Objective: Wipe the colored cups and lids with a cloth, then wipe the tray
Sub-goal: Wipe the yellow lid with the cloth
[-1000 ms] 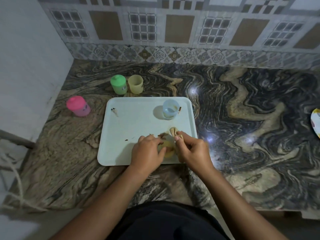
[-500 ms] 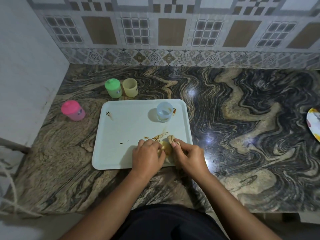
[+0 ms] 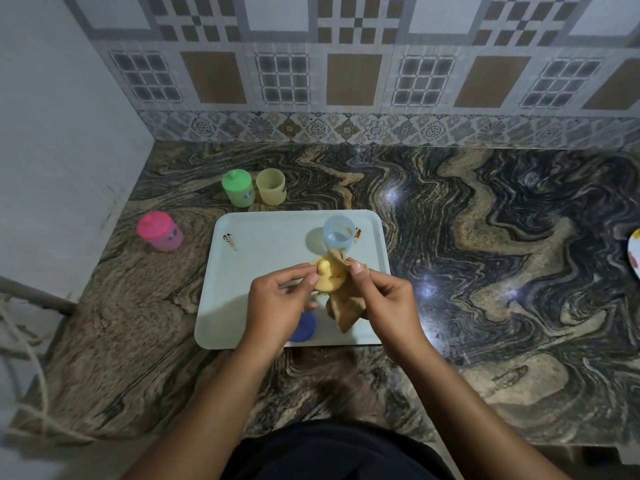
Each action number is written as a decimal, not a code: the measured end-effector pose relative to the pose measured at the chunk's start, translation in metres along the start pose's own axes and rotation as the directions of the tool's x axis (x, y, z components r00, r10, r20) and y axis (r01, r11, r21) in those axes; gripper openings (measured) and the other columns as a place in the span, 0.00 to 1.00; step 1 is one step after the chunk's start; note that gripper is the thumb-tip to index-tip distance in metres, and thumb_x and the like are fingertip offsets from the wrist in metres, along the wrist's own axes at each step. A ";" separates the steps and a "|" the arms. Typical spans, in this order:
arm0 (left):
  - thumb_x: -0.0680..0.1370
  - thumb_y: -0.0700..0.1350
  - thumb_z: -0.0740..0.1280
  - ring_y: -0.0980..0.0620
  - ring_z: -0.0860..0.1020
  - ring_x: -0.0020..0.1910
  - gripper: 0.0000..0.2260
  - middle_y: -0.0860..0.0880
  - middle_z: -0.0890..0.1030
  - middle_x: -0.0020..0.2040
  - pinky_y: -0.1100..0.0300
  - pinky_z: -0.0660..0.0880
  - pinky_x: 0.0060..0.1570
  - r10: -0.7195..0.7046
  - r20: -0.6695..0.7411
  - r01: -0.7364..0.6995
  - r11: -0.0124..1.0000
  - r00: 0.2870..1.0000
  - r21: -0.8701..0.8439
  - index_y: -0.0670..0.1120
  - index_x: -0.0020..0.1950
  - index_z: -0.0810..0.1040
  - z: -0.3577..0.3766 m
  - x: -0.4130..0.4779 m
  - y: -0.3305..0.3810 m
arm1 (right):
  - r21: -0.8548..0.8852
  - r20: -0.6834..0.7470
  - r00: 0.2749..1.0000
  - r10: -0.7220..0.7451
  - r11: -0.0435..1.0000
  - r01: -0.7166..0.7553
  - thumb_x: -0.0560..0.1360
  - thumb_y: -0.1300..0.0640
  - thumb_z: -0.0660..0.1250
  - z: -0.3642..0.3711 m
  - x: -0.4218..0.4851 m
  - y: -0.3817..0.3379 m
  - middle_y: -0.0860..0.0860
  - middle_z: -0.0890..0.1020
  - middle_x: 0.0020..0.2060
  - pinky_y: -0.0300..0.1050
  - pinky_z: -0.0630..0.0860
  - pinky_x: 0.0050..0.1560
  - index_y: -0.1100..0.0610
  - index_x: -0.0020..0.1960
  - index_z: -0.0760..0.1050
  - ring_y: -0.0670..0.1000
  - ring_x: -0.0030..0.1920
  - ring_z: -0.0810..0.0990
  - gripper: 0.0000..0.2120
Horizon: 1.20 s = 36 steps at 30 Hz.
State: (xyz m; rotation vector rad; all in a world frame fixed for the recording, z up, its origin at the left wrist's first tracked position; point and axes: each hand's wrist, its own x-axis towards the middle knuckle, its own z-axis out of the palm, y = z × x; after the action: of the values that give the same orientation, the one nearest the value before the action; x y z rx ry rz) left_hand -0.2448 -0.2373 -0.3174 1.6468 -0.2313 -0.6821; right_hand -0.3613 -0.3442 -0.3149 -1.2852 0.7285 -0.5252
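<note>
My left hand [image 3: 277, 299] pinches a yellow lid [image 3: 326, 279] held above the pale tray [image 3: 263, 258]. A tan cloth [image 3: 343, 303] is gripped in my right hand [image 3: 382, 299] and pressed against the lid, its tail hanging down. A blue lid [image 3: 303, 328] lies on the tray's near edge under my hands. The open blue cup [image 3: 338, 233] stands at the tray's far right. Brown smears [image 3: 230, 241] mark the tray. Behind the tray stand a lidded green cup [image 3: 238, 187] and an open yellow cup [image 3: 270, 186]. A lidded pink cup [image 3: 160, 231] sits to the left.
The marble counter [image 3: 485, 271] ends at a tiled back wall and a plain wall on the left. A patterned plate edge [image 3: 634, 252] shows at the far right. Rope [image 3: 31, 358] hangs off the left counter edge.
Both hands have lifted the yellow lid and cloth up off the tray. The blue lid on the tray's near edge has come into view beneath them.
</note>
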 end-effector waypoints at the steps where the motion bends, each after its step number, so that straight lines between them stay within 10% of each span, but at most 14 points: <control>1: 0.74 0.36 0.73 0.52 0.86 0.44 0.09 0.47 0.86 0.50 0.56 0.83 0.40 -0.057 -0.002 0.057 0.991 0.998 -0.120 0.48 0.51 0.85 -0.002 -0.001 0.005 | 0.006 -0.005 1.000 -0.004 1.000 0.004 0.81 0.50 0.65 0.003 0.000 -0.005 0.68 0.84 0.37 0.74 0.79 0.40 0.58 0.43 0.87 0.66 0.33 0.83 0.17; 5: 0.72 0.37 0.73 0.51 0.84 0.43 0.17 0.43 0.84 0.52 0.61 0.81 0.39 -0.265 0.114 0.287 0.834 0.958 -0.472 0.40 0.61 0.78 -0.012 -0.002 0.021 | 0.037 0.013 1.000 -0.019 0.999 0.019 0.82 0.54 0.65 0.012 0.001 -0.014 0.59 0.88 0.44 0.70 0.81 0.50 0.52 0.44 0.88 0.49 0.41 0.86 0.14; 8: 0.72 0.43 0.70 0.49 0.84 0.48 0.17 0.41 0.84 0.53 0.59 0.82 0.42 -0.276 0.310 0.405 0.756 0.910 -0.515 0.39 0.59 0.79 -0.017 -0.005 0.026 | 0.020 0.035 0.997 -0.073 0.997 0.072 0.81 0.58 0.67 0.016 0.006 -0.011 0.42 0.87 0.51 0.46 0.78 0.64 0.53 0.53 0.86 0.43 0.65 0.79 0.09; 11: 0.74 0.43 0.68 0.48 0.85 0.50 0.13 0.41 0.85 0.53 0.59 0.82 0.43 -0.243 0.310 0.387 0.712 0.919 -0.586 0.40 0.56 0.78 -0.019 -0.007 0.030 | -0.029 0.062 0.979 -0.192 0.981 0.194 0.81 0.61 0.67 0.021 0.005 -0.008 0.34 0.85 0.51 0.35 0.74 0.66 0.54 0.55 0.85 0.40 0.69 0.75 0.09; 17: 0.80 0.45 0.64 0.51 0.84 0.50 0.09 0.44 0.85 0.54 0.61 0.80 0.42 -0.161 0.236 0.272 0.763 0.958 -0.587 0.44 0.58 0.78 -0.026 -0.006 0.033 | -0.358 0.180 0.799 -0.573 0.719 0.596 0.78 0.59 0.70 0.028 0.000 0.006 0.58 0.83 0.62 0.46 0.83 0.57 0.64 0.62 0.82 0.44 0.69 0.76 0.15; 25: 0.78 0.42 0.64 0.52 0.84 0.50 0.11 0.46 0.86 0.54 0.61 0.79 0.41 0.007 0.214 0.075 0.925 0.977 -0.372 0.45 0.58 0.81 -0.034 -0.013 0.042 | -0.464 0.243 0.700 -0.672 0.553 0.692 0.78 0.62 0.70 0.029 -0.001 -0.003 0.57 0.80 0.67 0.43 0.81 0.60 0.62 0.64 0.81 0.46 0.68 0.78 0.15; 29: 0.75 0.44 0.65 0.51 0.84 0.49 0.14 0.45 0.86 0.52 0.60 0.79 0.38 0.035 0.231 0.043 0.945 0.972 -0.324 0.44 0.59 0.80 -0.041 -0.013 0.048 | -0.465 0.122 0.754 -0.645 0.634 0.618 0.80 0.62 0.69 0.026 0.008 -0.012 0.53 0.85 0.59 0.47 0.81 0.61 0.63 0.59 0.84 0.46 0.65 0.81 0.11; 33: 0.77 0.44 0.65 0.50 0.84 0.49 0.16 0.46 0.86 0.53 0.60 0.77 0.33 0.049 0.180 0.014 0.942 0.982 -0.336 0.45 0.65 0.78 -0.038 -0.017 0.053 | -0.237 0.117 0.910 -0.399 0.878 0.415 0.84 0.59 0.64 0.028 0.002 -0.024 0.54 0.87 0.36 0.49 0.82 0.43 0.62 0.44 0.84 0.52 0.36 0.87 0.15; 36: 0.79 0.43 0.66 0.48 0.85 0.49 0.17 0.46 0.86 0.52 0.61 0.76 0.29 0.037 0.059 -0.014 0.934 0.998 -0.357 0.50 0.68 0.76 -0.034 -0.018 0.055 | -0.139 0.023 0.946 -0.324 0.936 0.324 0.83 0.61 0.64 0.031 -0.004 -0.027 0.62 0.86 0.34 0.38 0.79 0.52 0.63 0.46 0.85 0.46 0.37 0.87 0.13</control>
State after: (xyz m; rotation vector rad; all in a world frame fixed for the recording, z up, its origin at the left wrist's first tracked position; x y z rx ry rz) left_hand -0.2279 -0.2112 -0.2577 1.2730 -0.1633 -0.7126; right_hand -0.3398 -0.3261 -0.2841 -1.5508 0.5622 -0.7507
